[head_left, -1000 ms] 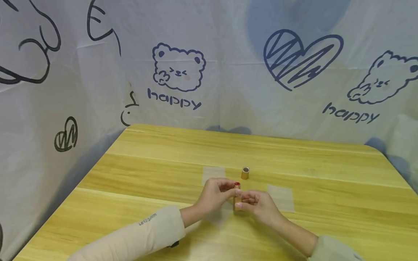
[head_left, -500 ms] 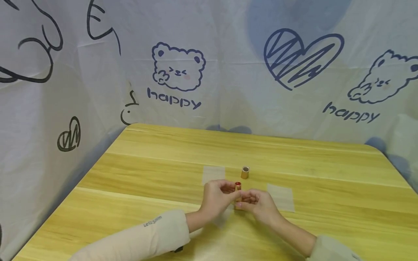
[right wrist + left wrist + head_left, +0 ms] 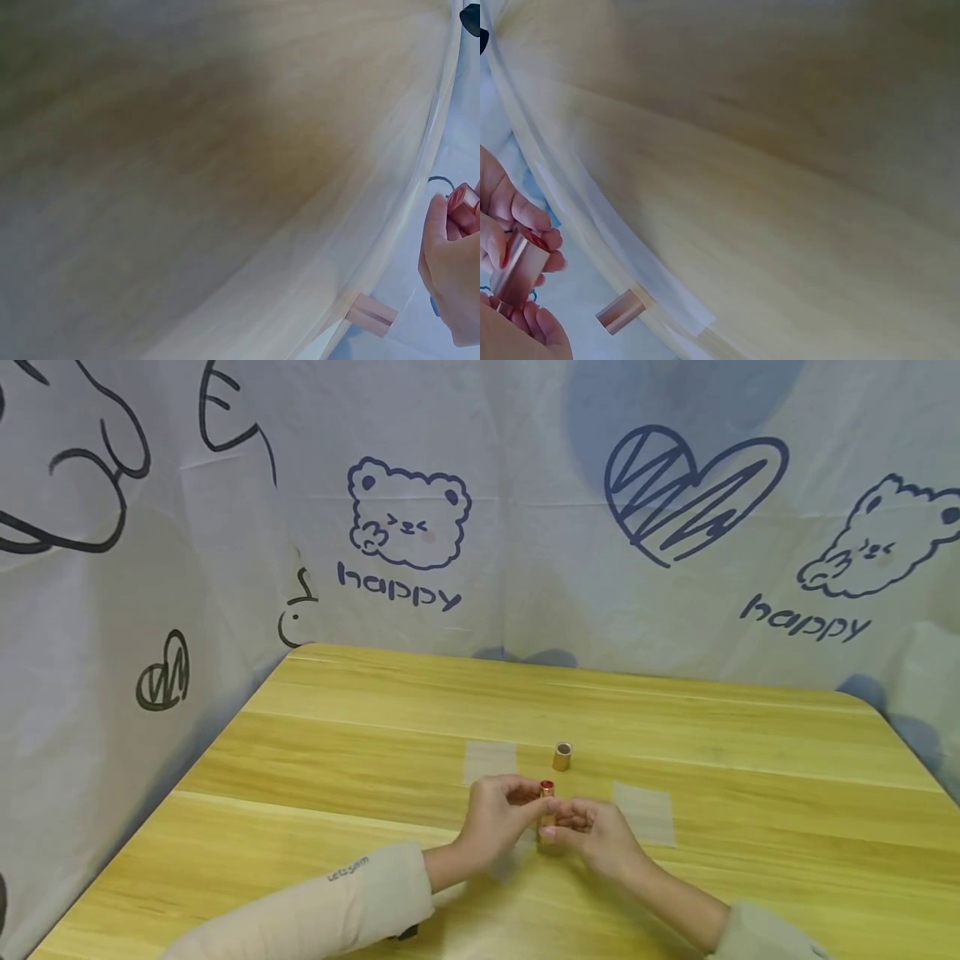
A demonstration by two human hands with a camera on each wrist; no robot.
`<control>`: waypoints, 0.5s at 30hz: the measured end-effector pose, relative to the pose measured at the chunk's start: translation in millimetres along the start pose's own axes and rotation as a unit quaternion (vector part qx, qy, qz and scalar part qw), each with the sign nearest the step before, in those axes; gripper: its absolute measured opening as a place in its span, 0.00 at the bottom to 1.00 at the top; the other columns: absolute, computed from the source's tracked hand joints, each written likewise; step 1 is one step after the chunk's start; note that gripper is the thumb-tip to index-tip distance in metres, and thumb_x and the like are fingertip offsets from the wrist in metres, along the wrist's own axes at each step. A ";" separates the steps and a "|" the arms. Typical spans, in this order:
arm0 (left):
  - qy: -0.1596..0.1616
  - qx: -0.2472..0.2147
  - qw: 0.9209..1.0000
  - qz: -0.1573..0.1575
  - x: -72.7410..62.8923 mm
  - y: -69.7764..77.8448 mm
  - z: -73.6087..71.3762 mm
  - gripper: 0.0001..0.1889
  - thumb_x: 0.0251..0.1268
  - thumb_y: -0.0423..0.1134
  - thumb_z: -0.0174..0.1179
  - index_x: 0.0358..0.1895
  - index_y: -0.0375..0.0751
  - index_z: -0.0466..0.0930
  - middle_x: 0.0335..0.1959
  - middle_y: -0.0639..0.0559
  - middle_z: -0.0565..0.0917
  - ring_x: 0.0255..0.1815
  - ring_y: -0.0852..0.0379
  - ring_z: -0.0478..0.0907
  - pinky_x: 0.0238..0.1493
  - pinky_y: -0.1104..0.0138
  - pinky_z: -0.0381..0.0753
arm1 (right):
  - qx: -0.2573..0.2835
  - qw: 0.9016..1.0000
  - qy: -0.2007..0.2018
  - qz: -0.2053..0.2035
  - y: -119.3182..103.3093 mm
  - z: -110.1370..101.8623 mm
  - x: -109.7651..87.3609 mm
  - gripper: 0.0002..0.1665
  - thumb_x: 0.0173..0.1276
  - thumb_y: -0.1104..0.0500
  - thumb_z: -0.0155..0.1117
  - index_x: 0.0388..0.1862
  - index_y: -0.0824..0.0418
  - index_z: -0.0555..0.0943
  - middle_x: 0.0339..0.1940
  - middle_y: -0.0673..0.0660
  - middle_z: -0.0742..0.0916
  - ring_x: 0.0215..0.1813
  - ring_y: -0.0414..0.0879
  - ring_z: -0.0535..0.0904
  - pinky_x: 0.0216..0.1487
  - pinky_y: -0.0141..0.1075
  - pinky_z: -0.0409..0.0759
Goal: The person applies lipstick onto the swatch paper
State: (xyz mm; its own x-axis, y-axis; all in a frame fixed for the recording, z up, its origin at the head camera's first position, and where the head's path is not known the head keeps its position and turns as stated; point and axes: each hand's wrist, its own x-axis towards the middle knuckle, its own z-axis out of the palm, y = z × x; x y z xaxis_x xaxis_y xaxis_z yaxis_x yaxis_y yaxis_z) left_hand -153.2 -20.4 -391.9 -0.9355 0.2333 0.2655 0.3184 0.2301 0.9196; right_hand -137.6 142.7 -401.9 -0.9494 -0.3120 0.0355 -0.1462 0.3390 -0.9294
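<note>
A lipstick [image 3: 547, 792] with a gold-toned tube and a red tip stands upright between the two hands. My left hand [image 3: 491, 818] pinches its upper part between thumb and fingers. Lower down on the tube, my right hand [image 3: 600, 839] grips it with thumb and curled fingertips. Fingers cover much of the tube in the head view; in the left wrist view more of the lipstick [image 3: 523, 271] shows, copper-coloured. Its hollow cap [image 3: 562, 759] stands apart on the table just beyond the hands, open end up.
The wooden table [image 3: 337, 743] bears pale translucent patches, one left [image 3: 490, 763] and one right [image 3: 645, 815] of the cap, plus another partly under the left hand. A white cloth [image 3: 525, 552] with drawings hangs behind the table and along its left side.
The left hand and forearm have shifted slightly right and down, while its fingers stay on the lipstick's upper part. The right hand keeps nearly the same place and the cap stands still.
</note>
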 end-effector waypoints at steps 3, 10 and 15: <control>-0.018 -0.010 1.000 -0.011 1.0 -1.3 -2.3 0.11 0.54 0.34 0.66 0.35 0.28 0.83 0.34 0.37 0.86 0.34 0.48 0.85 0.35 0.76 0.82 | 0.004 1.000 -0.004 -0.009 1.3 -0.1 0.1 0.21 0.58 0.54 0.68 0.38 0.73 0.80 0.35 0.60 0.87 0.35 0.39 0.82 0.37 0.29 0.83; -0.044 -0.013 0.999 -0.019 1.9 -2.1 -6.2 0.11 0.57 0.35 0.63 0.38 0.28 0.82 0.35 0.37 0.85 0.34 0.50 0.84 0.37 0.75 0.82 | 0.007 1.000 -0.012 0.016 -4.8 -0.5 0.2 0.20 0.60 0.58 0.66 0.43 0.75 0.78 0.40 0.67 0.86 0.39 0.42 0.83 0.39 0.28 0.83; -0.019 -0.009 0.999 -0.024 -0.8 -1.4 -3.5 0.13 0.57 0.35 0.64 0.41 0.27 0.81 0.36 0.38 0.85 0.35 0.50 0.84 0.37 0.76 0.82 | 0.007 1.000 0.010 0.029 -5.9 2.2 2.0 0.17 0.57 0.62 0.68 0.41 0.74 0.79 0.38 0.65 0.86 0.37 0.39 0.82 0.38 0.26 0.82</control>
State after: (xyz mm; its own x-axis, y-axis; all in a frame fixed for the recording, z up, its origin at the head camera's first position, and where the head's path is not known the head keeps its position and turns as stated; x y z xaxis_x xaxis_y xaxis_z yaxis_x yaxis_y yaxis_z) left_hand -153.5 -24.2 -392.4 -0.9431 0.2582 0.2095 0.2698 0.2259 0.9361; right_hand -138.0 138.2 -397.1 -0.9614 -0.2749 -0.0110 -0.0874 0.3431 -0.9352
